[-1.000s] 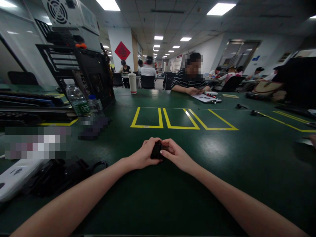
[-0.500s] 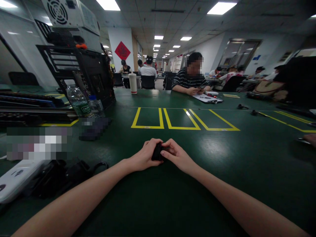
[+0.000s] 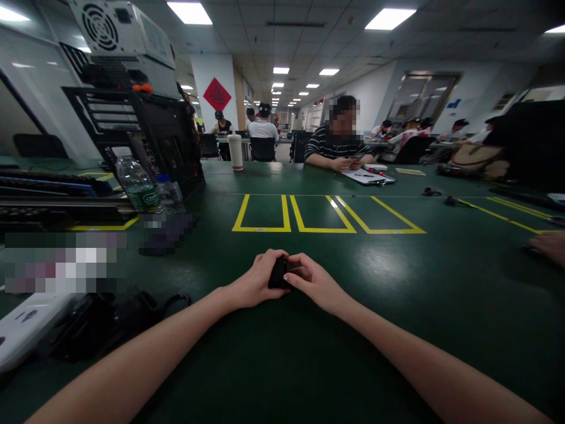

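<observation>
A small black box-shaped object (image 3: 278, 274) is held between my hands, low over the green tabletop; its exact kind cannot be made out. My left hand (image 3: 258, 278) is closed around it from the left, fingers over the top and thumb at the near lower edge. At its right side, my right hand (image 3: 312, 280) grips with curled fingers and thumb tip on the edge. A thin light line shows between the right thumb and fingers, too small to name. My palms and fingers hide part of the object.
Yellow tape outlines (image 3: 262, 229) mark the green table (image 3: 282, 365) ahead. To the left are plastic bottles (image 3: 138, 187), a black computer case (image 3: 170, 138), a white device (image 3: 39, 321) and dark cabled gear (image 3: 110, 318). Across sits a person (image 3: 339, 138) by a clipboard (image 3: 368, 176). Another person's hand (image 3: 549, 246) is at right.
Both hands stay around the black object with nearly the same grip. The view has shifted slightly. At the right edge, the other person's hand reaches further into view.
</observation>
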Demonstrator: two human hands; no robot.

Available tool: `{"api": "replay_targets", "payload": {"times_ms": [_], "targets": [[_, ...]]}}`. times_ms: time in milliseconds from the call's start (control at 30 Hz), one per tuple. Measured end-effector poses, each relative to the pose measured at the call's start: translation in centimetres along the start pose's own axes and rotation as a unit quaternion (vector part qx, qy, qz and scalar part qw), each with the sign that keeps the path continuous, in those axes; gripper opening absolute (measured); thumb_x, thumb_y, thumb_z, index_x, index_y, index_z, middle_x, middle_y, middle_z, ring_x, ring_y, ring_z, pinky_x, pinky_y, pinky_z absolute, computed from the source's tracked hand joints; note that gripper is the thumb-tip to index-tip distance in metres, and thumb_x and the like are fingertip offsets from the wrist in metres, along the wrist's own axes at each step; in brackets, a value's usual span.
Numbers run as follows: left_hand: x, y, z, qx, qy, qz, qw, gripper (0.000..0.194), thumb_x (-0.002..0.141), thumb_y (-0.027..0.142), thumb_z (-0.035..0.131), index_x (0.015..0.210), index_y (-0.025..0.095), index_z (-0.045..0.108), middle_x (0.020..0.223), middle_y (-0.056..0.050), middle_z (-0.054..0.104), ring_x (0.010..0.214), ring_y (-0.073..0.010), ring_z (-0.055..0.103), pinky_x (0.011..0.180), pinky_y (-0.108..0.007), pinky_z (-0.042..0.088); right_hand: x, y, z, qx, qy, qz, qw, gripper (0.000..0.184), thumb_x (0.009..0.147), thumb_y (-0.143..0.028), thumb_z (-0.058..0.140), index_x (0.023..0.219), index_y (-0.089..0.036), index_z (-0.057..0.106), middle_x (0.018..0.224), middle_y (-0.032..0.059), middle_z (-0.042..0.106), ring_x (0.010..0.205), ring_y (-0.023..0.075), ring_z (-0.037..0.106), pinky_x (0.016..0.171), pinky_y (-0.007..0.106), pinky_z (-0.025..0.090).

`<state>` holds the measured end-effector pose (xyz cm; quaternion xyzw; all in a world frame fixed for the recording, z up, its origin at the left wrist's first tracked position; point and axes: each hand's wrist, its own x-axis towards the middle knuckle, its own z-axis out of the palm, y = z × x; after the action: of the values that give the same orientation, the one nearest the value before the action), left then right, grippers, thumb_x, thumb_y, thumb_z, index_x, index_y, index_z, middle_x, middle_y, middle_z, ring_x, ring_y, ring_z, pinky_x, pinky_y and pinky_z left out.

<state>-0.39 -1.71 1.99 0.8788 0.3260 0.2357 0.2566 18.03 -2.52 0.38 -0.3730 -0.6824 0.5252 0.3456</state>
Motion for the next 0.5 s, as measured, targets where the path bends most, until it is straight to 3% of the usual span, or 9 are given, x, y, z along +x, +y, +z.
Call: {"api": "replay_targets", "payload": {"times_ms": [233, 367, 500], "targets": [[0.07, -0.15, 0.18, 0.015, 0.003, 0.009, 1.0, 0.057, 0.072, 0.021, 0.06, 0.119, 0.021, 0.029, 0.115, -0.009, 0.04, 0.104, -0.0234, 0.043, 0.089, -0.041, 0.037, -0.28, 0.16, 0.22, 0.042, -0.017, -0.026, 0.999, 0.029, 0.074, -0.019, 0.059, 0.098, -0.022, 0.043, 0.1, 0.0001, 0.052, 0.095, 0.0163, 0.056, 0.082, 0.034, 0.047], [-0.01, 0.25, -0.09, 0.011, -0.002, 0.01, 1.0, 0.057, 0.073, 0.023, 0.06, 0.12, 0.021, 0.028, 0.115, -0.008, 0.041, 0.105, -0.0223, 0.042, 0.091, -0.039, 0.036, -0.21, -0.07, 0.45, 0.016, 0.018, -0.017, 1.0, 0.019, 0.079, -0.026, 0.053, 0.095, -0.022, 0.045, 0.09, -0.0001, 0.053, 0.085, 0.0159, 0.058, 0.071, 0.031, 0.05], [-0.07, 0.48, -0.21, 0.004, 0.0, 0.0, 1.0, 0.056, 0.074, 0.022, 0.06, 0.121, 0.022, 0.029, 0.115, -0.008, 0.042, 0.104, -0.0219, 0.043, 0.09, -0.038, 0.037, -0.14, -0.21, 0.44, -0.009, 0.034, -0.008, 0.999, 0.023, 0.079, -0.026, 0.053, 0.101, -0.022, 0.044, 0.101, 0.0025, 0.051, 0.092, 0.0175, 0.055, 0.076, 0.033, 0.049]]}}
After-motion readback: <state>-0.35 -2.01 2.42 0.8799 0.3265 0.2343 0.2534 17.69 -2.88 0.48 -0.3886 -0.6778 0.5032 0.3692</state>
